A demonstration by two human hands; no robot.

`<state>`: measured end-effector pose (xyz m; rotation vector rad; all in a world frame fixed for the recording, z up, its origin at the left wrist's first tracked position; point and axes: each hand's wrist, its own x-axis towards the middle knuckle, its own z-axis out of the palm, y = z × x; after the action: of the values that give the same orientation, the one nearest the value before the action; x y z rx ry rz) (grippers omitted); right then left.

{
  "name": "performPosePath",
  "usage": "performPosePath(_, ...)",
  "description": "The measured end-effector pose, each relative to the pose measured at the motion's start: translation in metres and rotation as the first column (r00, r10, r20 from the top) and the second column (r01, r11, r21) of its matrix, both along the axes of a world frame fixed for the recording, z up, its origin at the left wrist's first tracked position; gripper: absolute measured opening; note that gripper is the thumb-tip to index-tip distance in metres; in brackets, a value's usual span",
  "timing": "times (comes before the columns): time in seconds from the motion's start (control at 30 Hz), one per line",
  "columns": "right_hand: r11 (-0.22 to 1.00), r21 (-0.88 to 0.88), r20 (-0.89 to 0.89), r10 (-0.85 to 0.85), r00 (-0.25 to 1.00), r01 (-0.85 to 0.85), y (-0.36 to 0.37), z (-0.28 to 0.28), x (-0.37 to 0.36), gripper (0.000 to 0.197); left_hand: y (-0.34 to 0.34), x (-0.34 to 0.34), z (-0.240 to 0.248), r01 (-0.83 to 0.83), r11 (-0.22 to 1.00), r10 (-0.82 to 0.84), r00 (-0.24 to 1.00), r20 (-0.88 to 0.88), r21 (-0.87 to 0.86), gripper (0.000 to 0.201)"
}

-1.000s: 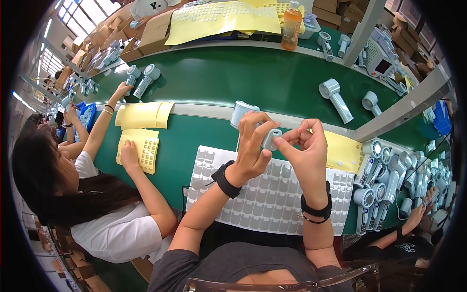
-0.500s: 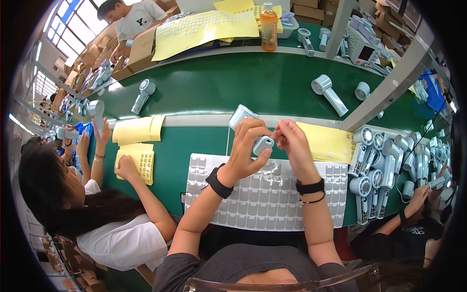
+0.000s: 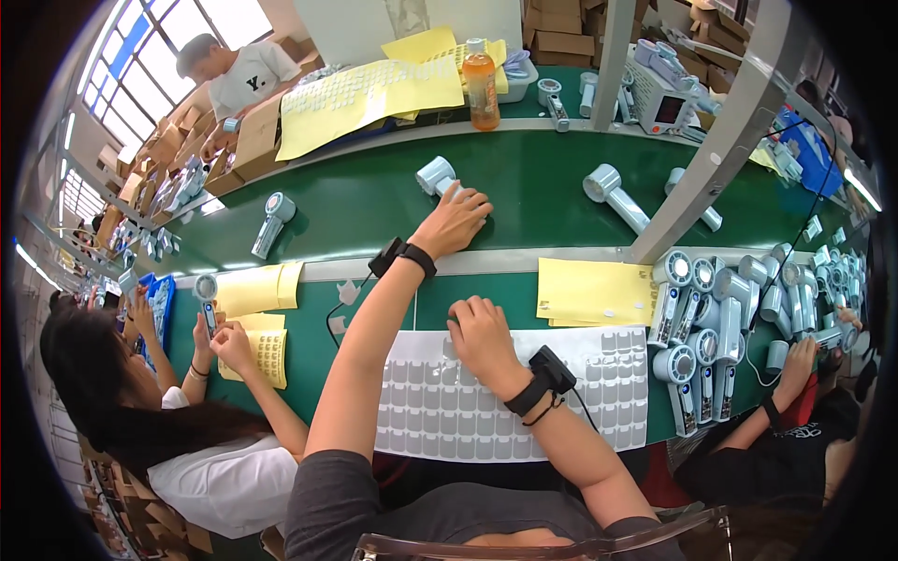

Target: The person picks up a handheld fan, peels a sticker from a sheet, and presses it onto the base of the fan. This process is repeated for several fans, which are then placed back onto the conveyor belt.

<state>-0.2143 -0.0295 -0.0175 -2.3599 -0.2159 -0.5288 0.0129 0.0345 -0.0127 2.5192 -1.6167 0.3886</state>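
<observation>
I have my left hand stretched far out over the green desk, fingers spread and laid on the handle of a pale blue handheld fan, which lies flat on the belt beyond the grey rail. Whether the fingers truly grip it I cannot tell; they rest on top. My right hand is nearer, loosely curled with fingertips down on the upper edge of the white sticker sheet, clamped on nothing I can make out. Just right of that hand lies a yellow paper. Past it, a cluster of finished fans stands packed together. At my left a co-worker's hands hold another fan over a yellow sticker sheet.
</observation>
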Motion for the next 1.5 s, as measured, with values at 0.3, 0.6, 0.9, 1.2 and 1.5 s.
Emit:
performPosePath(0.3, 0.999, -0.017, 0.023, -0.034, 0.999, 0.034, -0.007, -0.002, -0.003, 0.01, -0.014, -0.137, 0.118, -0.092, 0.711, -0.286, 0.868, -0.407, -0.697, 0.048)
performPosePath(0.6, 0.997, 0.074, -0.024, 0.018, 1.0, -0.017, -0.004, -0.008, 0.003, 0.008, 0.003, -0.308, 0.228, 0.225, 0.392, -0.915, -0.007, -0.404, -0.892, 0.032)
performPosePath(0.9, 0.995, 0.099, 0.016, 0.01, 1.0, -0.012, -0.003, -0.012, 0.002, 0.006, -0.004, -0.339, 0.192, 0.284, 0.657, -0.754, 0.229, -0.616, -0.698, 0.046)
performPosePath(1.2, 0.991, 0.13, 0.016, 0.019, 1.0, -0.02, -0.002, -0.016, 0.005, 0.004, -0.052, -0.379, 0.072, 0.585, 0.721, -0.69, 0.551, -0.47, -0.372, 0.06)
performPosePath(1.5, 0.988, 0.143, -0.027, 0.066, 0.997, -0.062, -0.001, -0.011, 0.001, 0.004, -0.075, -0.383, 0.043, 0.721, 0.636, -0.756, 0.51, -0.41, -0.275, 0.074)
